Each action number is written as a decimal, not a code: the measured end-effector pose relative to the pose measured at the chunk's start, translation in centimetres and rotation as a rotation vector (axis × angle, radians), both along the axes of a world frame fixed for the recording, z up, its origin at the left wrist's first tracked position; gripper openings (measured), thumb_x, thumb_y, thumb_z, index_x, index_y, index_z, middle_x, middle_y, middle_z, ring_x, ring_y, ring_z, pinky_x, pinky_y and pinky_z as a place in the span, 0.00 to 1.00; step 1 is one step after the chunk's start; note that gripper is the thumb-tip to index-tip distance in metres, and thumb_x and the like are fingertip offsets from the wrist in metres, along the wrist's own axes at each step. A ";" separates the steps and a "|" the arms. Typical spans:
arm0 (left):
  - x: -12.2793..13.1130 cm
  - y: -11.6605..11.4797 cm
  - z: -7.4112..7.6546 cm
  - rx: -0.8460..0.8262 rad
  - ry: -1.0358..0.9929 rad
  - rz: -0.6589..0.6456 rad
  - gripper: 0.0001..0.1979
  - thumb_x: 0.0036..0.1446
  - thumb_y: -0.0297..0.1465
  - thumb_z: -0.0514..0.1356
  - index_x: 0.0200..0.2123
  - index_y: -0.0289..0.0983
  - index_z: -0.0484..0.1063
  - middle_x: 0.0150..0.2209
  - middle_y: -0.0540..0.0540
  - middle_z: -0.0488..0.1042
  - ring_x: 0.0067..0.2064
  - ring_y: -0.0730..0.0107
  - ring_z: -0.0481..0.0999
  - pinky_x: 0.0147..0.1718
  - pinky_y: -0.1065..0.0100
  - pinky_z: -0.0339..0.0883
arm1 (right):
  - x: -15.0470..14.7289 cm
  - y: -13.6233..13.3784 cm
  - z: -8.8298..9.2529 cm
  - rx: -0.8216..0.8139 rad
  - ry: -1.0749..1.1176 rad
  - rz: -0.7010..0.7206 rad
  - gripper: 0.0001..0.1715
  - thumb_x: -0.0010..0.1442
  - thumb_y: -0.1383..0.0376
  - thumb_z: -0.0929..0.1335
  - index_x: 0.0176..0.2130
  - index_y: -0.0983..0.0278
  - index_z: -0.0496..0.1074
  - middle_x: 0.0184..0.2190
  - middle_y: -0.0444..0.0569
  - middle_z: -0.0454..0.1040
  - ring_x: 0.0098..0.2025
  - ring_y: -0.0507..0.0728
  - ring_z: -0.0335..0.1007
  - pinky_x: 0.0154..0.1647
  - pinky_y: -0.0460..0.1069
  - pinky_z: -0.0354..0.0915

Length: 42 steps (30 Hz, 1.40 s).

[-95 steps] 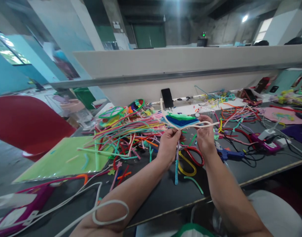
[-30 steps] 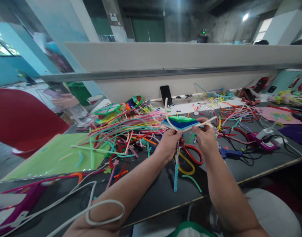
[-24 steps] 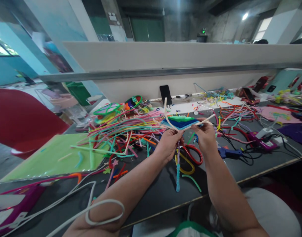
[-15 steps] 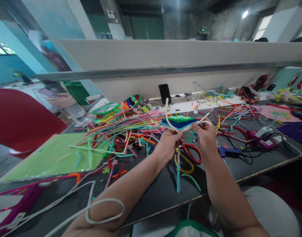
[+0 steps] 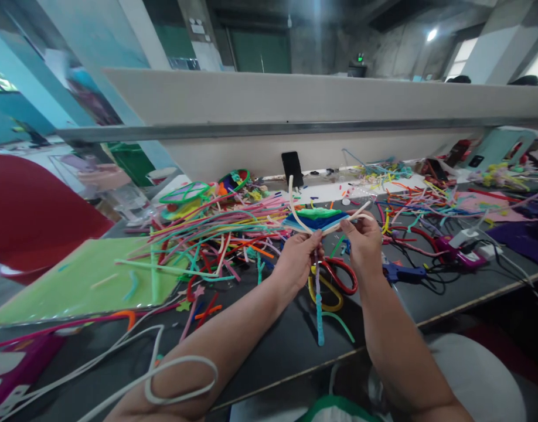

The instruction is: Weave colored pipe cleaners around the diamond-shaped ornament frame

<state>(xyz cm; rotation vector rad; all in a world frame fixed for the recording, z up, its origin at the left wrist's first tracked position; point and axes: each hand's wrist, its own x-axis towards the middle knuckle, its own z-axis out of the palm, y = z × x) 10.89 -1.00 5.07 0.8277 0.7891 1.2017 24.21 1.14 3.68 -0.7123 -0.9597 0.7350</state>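
My left hand (image 5: pixel 300 256) is closed on the lower point of a blue and green layered piece (image 5: pixel 319 219), pinching it where white pipe cleaners (image 5: pixel 294 205) cross. From under that hand hangs a twisted stem (image 5: pixel 319 310), lilac above and light blue below. My right hand (image 5: pixel 362 237) pinches a white pipe cleaner along the piece's right side, its free ends sticking out past the fingers. Below and between the hands lie scissors with red handles (image 5: pixel 348 276) and a yellow loop (image 5: pixel 330 299). The fingers hide part of the crossing.
A heap of coloured pipe cleaners (image 5: pixel 234 220) spreads to the left, beside a green sheet in plastic (image 5: pixel 88 287). A blue glue gun (image 5: pixel 403 272) with cables lies right. A phone (image 5: pixel 292 168) leans at the back. A white cable (image 5: pixel 181 357) loops over my left forearm.
The view has shifted slightly. Both hands keep their hold on the piece and pipe cleaners; the upright white end leans a little further left.
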 end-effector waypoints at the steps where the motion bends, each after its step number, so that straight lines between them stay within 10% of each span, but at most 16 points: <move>1: 0.0 0.0 0.0 -0.001 0.002 0.011 0.19 0.40 0.38 0.71 0.23 0.32 0.66 0.19 0.53 0.66 0.19 0.79 0.66 0.20 0.74 0.61 | 0.0 -0.1 0.0 0.009 -0.017 -0.012 0.16 0.48 0.62 0.74 0.37 0.61 0.70 0.27 0.40 0.72 0.29 0.50 0.69 0.34 0.47 0.67; 14: 0.0 -0.1 0.3 0.076 0.092 0.088 0.15 0.45 0.39 0.67 0.24 0.32 0.69 0.18 0.52 0.67 0.19 0.78 0.65 0.21 0.73 0.58 | 0.4 -1.0 0.3 0.033 -0.146 -0.220 0.14 0.60 0.55 0.66 0.35 0.63 0.74 0.30 0.44 0.72 0.33 0.52 0.67 0.37 0.47 0.64; 42: 0.1 -0.2 0.4 0.088 0.105 0.112 0.14 0.45 0.35 0.67 0.23 0.33 0.67 0.17 0.53 0.66 0.19 0.79 0.64 0.21 0.74 0.57 | 0.9 -0.6 0.1 -0.049 -0.134 -0.213 0.17 0.55 0.54 0.69 0.24 0.64 0.68 0.17 0.39 0.63 0.22 0.49 0.58 0.25 0.46 0.54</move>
